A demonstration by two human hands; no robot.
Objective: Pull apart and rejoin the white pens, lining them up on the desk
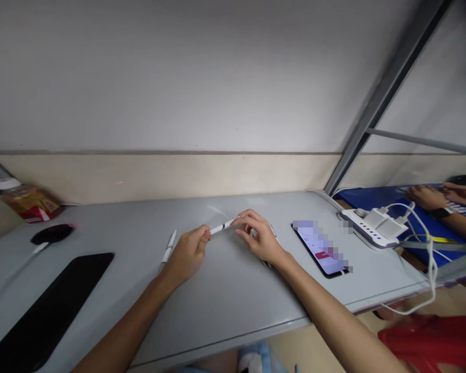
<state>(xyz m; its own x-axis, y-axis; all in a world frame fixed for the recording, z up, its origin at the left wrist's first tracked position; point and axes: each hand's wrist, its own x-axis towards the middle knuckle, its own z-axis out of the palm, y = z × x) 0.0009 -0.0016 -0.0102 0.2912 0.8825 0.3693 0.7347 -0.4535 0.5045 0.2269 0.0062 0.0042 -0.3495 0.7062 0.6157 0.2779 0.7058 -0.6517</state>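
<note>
Over the middle of the desk, a slim white pen (pixel 218 228) with a dark band is held between my two hands, tilted slightly up to the right. My left hand (pixel 189 251) pinches its left end, thumb against the curled fingers. At its right end, the bent fingers of my right hand (pixel 259 237) close around the pen, which partly hides that end. Another white pen (pixel 170 246) lies on the desk just left of my left hand. Beneath my right hand, thin white pieces (pixel 274 231) stick out; the hand covers most of them.
A lit phone (pixel 321 249) lies right of my right hand, with a white power strip (pixel 368 228) and cables beyond. Left are a black slab (pixel 50 316), a dark round charger (pixel 52 234) and a bottle (pixel 29 199). Another person's hands (pixel 427 197) rest at a blue table.
</note>
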